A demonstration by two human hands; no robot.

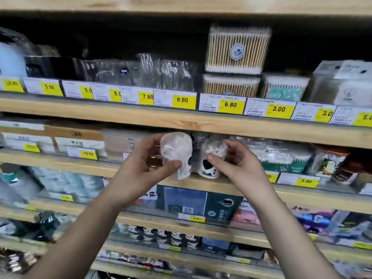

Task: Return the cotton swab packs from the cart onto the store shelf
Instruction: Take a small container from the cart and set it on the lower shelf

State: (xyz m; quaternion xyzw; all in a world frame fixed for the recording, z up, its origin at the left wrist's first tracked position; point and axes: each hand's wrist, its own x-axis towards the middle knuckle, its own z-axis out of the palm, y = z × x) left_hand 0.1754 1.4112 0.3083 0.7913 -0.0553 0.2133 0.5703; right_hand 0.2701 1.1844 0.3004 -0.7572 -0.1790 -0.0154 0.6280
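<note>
My left hand (145, 164) grips a round clear tub of cotton swabs (176, 150) with a white label, held tilted just in front of the second wooden shelf (302, 194). My right hand (237, 164) holds a second round swab tub (213, 156), printed black and white at its base, right beside the first at the shelf's front edge. Both tubs are side by side, almost touching. The cart is out of view.
The upper shelf (120, 115) carries two stacked square boxes of wooden swabs (237, 49), clear packs and yellow price tags (230, 104). Bagged swab packs (279, 158) lie right of my hands. Lower shelves hold more round tubs (161, 234) and boxed goods.
</note>
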